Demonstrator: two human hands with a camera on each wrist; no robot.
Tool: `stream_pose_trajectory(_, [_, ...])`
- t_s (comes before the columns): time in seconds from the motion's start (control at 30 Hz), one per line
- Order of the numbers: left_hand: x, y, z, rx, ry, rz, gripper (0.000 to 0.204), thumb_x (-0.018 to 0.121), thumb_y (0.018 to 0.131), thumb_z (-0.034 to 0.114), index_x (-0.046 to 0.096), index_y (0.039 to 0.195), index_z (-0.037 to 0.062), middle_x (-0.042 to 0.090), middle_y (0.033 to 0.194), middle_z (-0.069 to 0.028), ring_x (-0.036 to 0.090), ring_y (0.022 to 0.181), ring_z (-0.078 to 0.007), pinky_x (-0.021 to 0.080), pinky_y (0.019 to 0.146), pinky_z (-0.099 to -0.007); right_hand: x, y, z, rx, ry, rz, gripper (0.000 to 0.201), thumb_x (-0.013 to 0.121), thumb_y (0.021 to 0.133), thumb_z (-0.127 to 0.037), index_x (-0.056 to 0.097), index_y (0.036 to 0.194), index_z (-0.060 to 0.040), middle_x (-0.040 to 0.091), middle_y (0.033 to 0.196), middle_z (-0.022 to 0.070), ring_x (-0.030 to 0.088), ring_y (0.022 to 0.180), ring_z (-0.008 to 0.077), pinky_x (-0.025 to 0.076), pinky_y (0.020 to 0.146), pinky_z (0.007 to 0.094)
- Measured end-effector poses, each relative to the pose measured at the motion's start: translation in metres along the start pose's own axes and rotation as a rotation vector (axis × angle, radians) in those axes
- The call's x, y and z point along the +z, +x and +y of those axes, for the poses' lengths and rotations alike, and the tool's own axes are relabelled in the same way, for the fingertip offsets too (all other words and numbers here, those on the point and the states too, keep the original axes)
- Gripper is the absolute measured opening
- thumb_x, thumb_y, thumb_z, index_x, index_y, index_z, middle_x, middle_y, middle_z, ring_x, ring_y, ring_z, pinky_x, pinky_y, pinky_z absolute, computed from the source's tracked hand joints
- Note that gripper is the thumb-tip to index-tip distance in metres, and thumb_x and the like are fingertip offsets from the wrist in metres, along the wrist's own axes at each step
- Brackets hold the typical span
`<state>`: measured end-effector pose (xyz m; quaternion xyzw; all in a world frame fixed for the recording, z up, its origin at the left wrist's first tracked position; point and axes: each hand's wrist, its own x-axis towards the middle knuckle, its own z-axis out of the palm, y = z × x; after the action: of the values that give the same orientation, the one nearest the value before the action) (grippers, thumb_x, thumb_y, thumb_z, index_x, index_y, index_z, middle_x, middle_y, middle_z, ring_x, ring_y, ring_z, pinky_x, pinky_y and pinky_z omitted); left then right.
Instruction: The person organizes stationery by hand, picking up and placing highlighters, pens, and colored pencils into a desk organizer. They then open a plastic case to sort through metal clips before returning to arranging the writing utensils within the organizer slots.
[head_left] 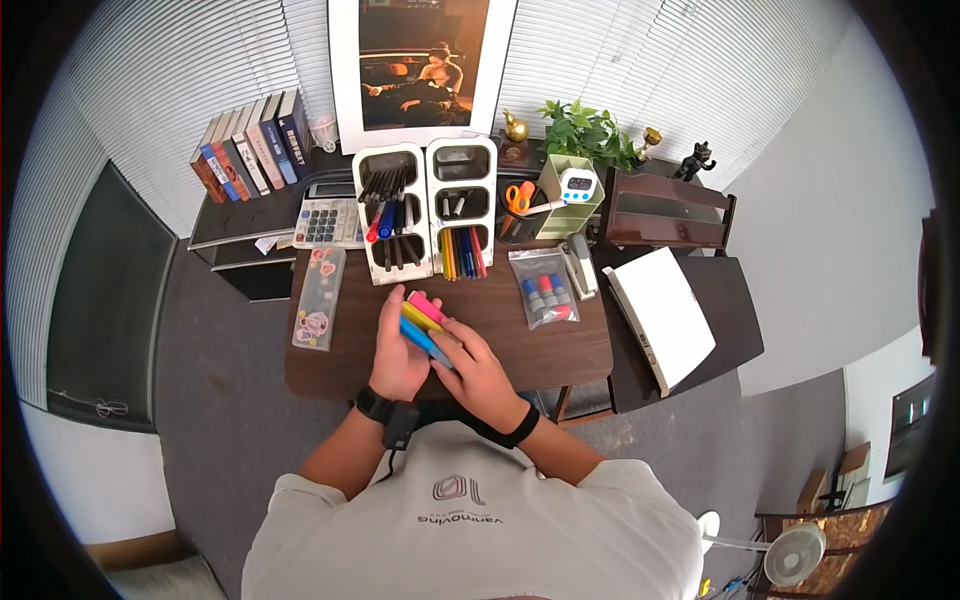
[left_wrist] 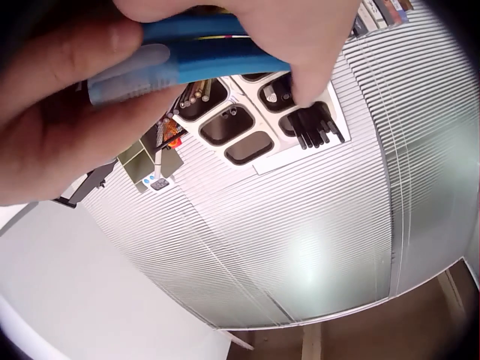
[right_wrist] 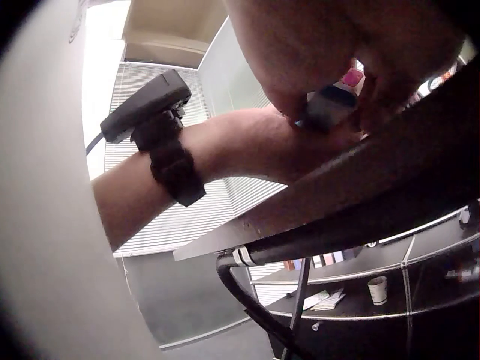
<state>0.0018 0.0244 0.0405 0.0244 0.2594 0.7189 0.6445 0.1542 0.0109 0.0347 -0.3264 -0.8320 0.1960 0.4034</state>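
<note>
Up top on my head feed, a white-framed picture [head_left: 420, 65] stands against pale slatted blinds [head_left: 600, 50]. Left of it I've got a leaning row of hardback books [head_left: 250, 145], then a grey-and-white calculator [head_left: 330, 221]. Swinging right: a small gold ornament [head_left: 515, 127], a leafy green plant [head_left: 585, 130], a gold trophy cup [head_left: 650, 139] and a black figurine [head_left: 696, 161], maybe a cat, too small for me to swear to. Closer in, there's a silver-grey stapler [head_left: 579, 266] beside a clear plastic bag [head_left: 545, 290]. A flat white box [head_left: 665, 320] lies farther right, and down in the corner, a round white fan [head_left: 795, 556]!
</note>
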Motion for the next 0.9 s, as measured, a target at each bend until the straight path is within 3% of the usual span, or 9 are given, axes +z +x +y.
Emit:
stream_pose_trajectory(0.1, [-0.008, 0.003, -0.005, 0.025, 0.172, -0.019, 0.033, 0.06, 0.106, 0.028, 0.052, 0.133, 0.0109, 0.063, 0.114, -0.0092, 0.063, 0.113, -0.027, 0.053, 0.101, -0.0534, -0.005, 0.0, -0.003, -0.036, 0.017, -0.025, 0.051, 0.075, 0.089, -0.008, 0.062, 0.138, -0.0071, 0.052, 0.143, 0.0196, 0.056, 0.129, 0.0398, 0.051, 0.105, 0.0453])
stream_pose_trajectory(0.17, [-0.021, 0.011, -0.005, -0.117, 0.1, -0.035, 0.032, 0.061, 0.104, 0.012, 0.051, 0.134, 0.0095, 0.063, 0.118, -0.0113, 0.063, 0.116, -0.0262, 0.056, 0.098, -0.0444, -0.009, 0.001, -0.006, -0.069, 0.028, -0.037, 0.052, 0.075, 0.089, -0.009, 0.062, 0.139, -0.0076, 0.053, 0.142, 0.0201, 0.056, 0.13, 0.0395, 0.052, 0.104, 0.0452])
stream_pose_trajectory(0.3, [-0.025, 0.01, -0.008, -0.212, 0.101, -0.088, 0.029, 0.061, 0.104, 0.013, 0.057, 0.132, 0.0108, 0.064, 0.117, -0.0112, 0.063, 0.116, -0.0269, 0.054, 0.102, -0.0445, -0.013, 0.001, -0.002, -0.121, 0.023, -0.016, 0.043, 0.077, 0.089, -0.01, 0.066, 0.13, -0.0082, 0.054, 0.139, 0.0192, 0.059, 0.127, 0.0383, 0.054, 0.103, 0.044])
stream_pose_trajectory(0.47, [-0.001, -0.008, 0.009, -0.254, 0.009, -0.285, 0.045, 0.047, 0.111, 0.041, 0.051, 0.144, 0.0107, 0.064, 0.128, -0.0127, 0.062, 0.12, -0.0286, 0.052, 0.103, -0.0461, -0.044, 0.028, 0.002, -0.184, 0.065, 0.127, 0.036, 0.084, 0.083, -0.01, 0.071, 0.116, -0.007, 0.062, 0.13, 0.0174, 0.066, 0.115, 0.0369, 0.056, 0.097, 0.0428])
stream_pose_trajectory(0.57, [0.006, -0.018, 0.024, -0.169, 0.111, -0.181, 0.058, 0.04, 0.11, 0.054, 0.048, 0.147, 0.0091, 0.062, 0.135, -0.0126, 0.061, 0.122, -0.0286, 0.051, 0.105, -0.0477, -0.077, 0.063, 0.003, -0.151, 0.037, 0.304, 0.035, 0.084, 0.083, -0.01, 0.071, 0.115, -0.0046, 0.067, 0.123, 0.0189, 0.067, 0.113, 0.035, 0.054, 0.097, 0.0432])
stream_pose_trajectory(0.63, [-0.016, -0.008, 0.028, -0.114, 0.188, -0.183, 0.052, 0.042, 0.111, 0.048, 0.05, 0.146, 0.0099, 0.064, 0.13, -0.0115, 0.061, 0.121, -0.0255, 0.049, 0.106, -0.0488, -0.092, 0.102, 0.009, -0.172, 0.062, 0.448, 0.03, 0.08, 0.087, -0.01, 0.07, 0.114, -0.0031, 0.069, 0.12, 0.0186, 0.067, 0.113, 0.0334, 0.053, 0.096, 0.0418])
stream_pose_trajectory(0.7, [-0.041, 0.002, 0.026, 0.123, 0.512, -0.237, 0.042, 0.047, 0.112, 0.036, 0.052, 0.143, 0.0085, 0.066, 0.122, -0.0095, 0.063, 0.114, -0.022, 0.052, 0.102, -0.0446, -0.087, 0.136, 0.027, 0.012, 0.227, 0.54, 0.024, 0.076, 0.092, -0.011, 0.07, 0.113, -0.0018, 0.07, 0.117, 0.017, 0.067, 0.11, 0.031, 0.053, 0.093, 0.0397])
stream_pose_trajectory(0.8, [-0.055, 0.004, 0.027, 0.112, 0.406, -0.236, 0.033, 0.048, 0.111, 0.025, 0.055, 0.138, 0.0067, 0.067, 0.11, -0.0083, 0.064, 0.102, -0.0187, 0.054, 0.097, -0.0413, -0.074, 0.174, 0.048, 0.259, 0.389, 0.475, 0.024, 0.075, 0.094, -0.015, 0.069, 0.114, -0.0012, 0.07, 0.109, 0.015, 0.067, 0.102, 0.03, 0.052, 0.09, 0.0385])
stream_pose_trajectory(0.9, [-0.059, 0.0, 0.03, 0.101, 0.335, -0.248, 0.031, 0.048, 0.111, 0.023, 0.057, 0.135, 0.0062, 0.068, 0.106, -0.0077, 0.065, 0.099, -0.0181, 0.055, 0.096, -0.0408, -0.061, 0.192, 0.054, 0.008, -0.022, 0.545, 0.027, 0.075, 0.094, -0.015, 0.069, 0.116, -0.0009, 0.069, 0.112, 0.0162, 0.066, 0.104, 0.0321, 0.052, 0.09, 0.0394])
